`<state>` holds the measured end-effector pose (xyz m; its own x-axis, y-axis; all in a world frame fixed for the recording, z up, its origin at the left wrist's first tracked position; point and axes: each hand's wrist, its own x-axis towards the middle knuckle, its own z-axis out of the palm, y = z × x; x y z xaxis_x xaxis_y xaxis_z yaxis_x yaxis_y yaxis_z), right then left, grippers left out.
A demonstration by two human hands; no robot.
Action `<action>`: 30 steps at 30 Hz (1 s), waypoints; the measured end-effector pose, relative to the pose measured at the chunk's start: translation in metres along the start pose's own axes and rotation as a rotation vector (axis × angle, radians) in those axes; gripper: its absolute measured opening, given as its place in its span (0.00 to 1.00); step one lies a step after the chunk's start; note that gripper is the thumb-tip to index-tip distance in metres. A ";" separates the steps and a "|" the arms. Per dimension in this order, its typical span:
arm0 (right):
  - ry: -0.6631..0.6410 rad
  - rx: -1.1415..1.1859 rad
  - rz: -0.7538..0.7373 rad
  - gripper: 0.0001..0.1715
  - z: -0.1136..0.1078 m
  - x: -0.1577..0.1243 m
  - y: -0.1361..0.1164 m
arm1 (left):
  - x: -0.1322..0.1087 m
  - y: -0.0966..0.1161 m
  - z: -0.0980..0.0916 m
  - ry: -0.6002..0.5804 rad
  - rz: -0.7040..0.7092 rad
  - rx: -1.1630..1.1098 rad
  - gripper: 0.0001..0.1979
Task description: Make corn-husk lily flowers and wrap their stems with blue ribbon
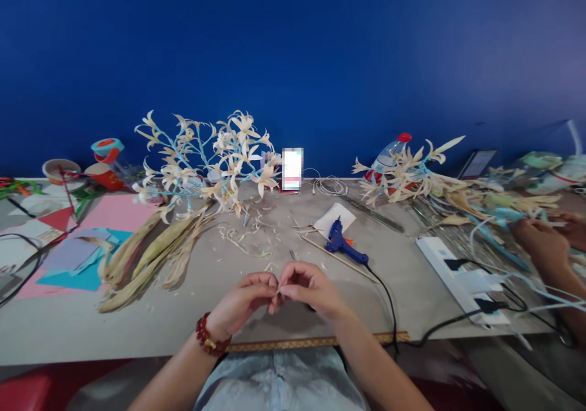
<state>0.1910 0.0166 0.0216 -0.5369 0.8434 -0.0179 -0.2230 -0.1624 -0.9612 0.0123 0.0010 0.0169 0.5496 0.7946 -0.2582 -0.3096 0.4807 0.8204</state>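
My left hand, with a red bead bracelet on the wrist, and my right hand meet above the near edge of the grey table. Both are closed in a pinch, fingertips touching, on a small pale strip of dried husk held between them. Much of the strip is hidden by the fingers. A blue glue gun lies just beyond my right hand, its black cord running off the table edge.
Dried corn husks and coloured paper sheets lie left. A spray of pale husk flowers stands at the back, more flowers right. A white power strip sits right. Another person's hands work at the far right.
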 end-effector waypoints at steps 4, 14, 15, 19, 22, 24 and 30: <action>0.200 0.275 0.187 0.10 0.003 0.003 0.017 | -0.002 -0.003 0.000 0.093 0.124 0.079 0.08; 0.296 0.356 0.274 0.12 0.012 0.001 0.018 | -0.001 -0.008 0.002 0.184 0.349 0.348 0.09; 0.289 0.394 0.284 0.12 0.014 0.000 0.017 | 0.000 -0.009 0.003 0.159 0.347 0.310 0.09; 0.249 0.644 0.324 0.12 0.018 -0.004 0.015 | -0.002 -0.012 0.002 0.090 0.380 0.206 0.10; 0.224 0.825 0.356 0.13 0.018 -0.006 0.011 | -0.005 -0.013 -0.002 0.109 0.456 0.191 0.11; 0.231 0.848 0.343 0.13 0.018 -0.006 0.009 | -0.008 -0.012 -0.004 0.146 0.500 0.213 0.10; 0.297 0.586 0.246 0.13 0.024 -0.007 0.012 | -0.011 -0.004 0.000 0.160 0.518 0.430 0.08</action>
<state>0.1724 -0.0031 0.0164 -0.4015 0.8376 -0.3704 -0.5702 -0.5451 -0.6145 0.0076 -0.0098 0.0167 0.2821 0.9429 0.1769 -0.1482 -0.1393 0.9791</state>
